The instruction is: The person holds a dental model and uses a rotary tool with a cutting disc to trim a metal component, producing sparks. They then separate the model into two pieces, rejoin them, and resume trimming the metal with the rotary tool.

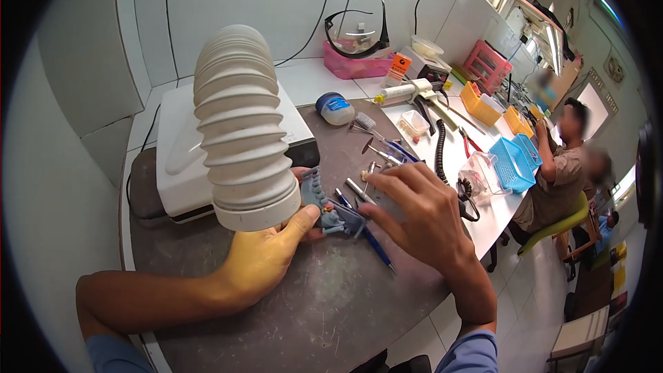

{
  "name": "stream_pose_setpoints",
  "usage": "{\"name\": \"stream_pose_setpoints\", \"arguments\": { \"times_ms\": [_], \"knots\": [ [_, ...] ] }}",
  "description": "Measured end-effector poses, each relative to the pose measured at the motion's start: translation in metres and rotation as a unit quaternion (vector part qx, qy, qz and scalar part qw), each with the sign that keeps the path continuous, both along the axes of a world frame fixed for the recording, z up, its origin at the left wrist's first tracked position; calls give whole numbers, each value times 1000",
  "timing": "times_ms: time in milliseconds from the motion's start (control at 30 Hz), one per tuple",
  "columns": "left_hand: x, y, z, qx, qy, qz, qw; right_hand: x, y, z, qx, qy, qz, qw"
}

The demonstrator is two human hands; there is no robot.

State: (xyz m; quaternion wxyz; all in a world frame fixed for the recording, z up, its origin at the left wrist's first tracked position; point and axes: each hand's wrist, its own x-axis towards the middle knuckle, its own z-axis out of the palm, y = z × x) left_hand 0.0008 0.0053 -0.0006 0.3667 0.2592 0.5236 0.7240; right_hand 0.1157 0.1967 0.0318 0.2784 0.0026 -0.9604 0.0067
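My left hand point(266, 259) is closed round a blue-grey dental model point(323, 211), thumb on its near side, below the mouth of a ribbed white hose. The model shows a row of teeth and a small pinkish-red spot. My right hand point(421, 214) hovers to the right of it, thumb and fingers apart. A small tooth-coloured piece point(364, 175) lies right by its index fingertip. Between the hands are a silver handpiece point(361, 191) and a blue pen-like tool point(378, 251), the latter partly under the model.
The ribbed hose point(238, 117) rises from a white machine point(181, 159) at left. Behind stand a blue-lidded jar point(335, 108), a pink basket point(356, 63) with safety glasses point(359, 34), and a dispensing gun point(414, 91). Blue baskets point(512, 164) stand at right, near a seated person point(563, 173).
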Motion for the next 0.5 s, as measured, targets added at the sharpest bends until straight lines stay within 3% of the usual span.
{"name": "stream_pose_setpoints", "arguments": {
  "times_ms": [67, 267, 367, 433, 500],
  "knots": [
    [0, 0, 0, -1, 0, 11, 1000, -1, -10, -1, -17, -23, 84, 996],
    [1, -1, -1, -10, 8, 14, 1000, -2, -12, -10, -33, -77, 108, 991],
    [1, -1, 1, -2, 4, 13, 1000, 3, -10, -3, -96, -118, 70, 986],
    [-2, -3, 0, -39, 49, 8, 998, 2, -7, 1, -200, -20, 1, 980],
    [-2, -2, 0, -33, 49, -1, 998, 1, -7, 1, -265, -13, 14, 964]
  ]
}}
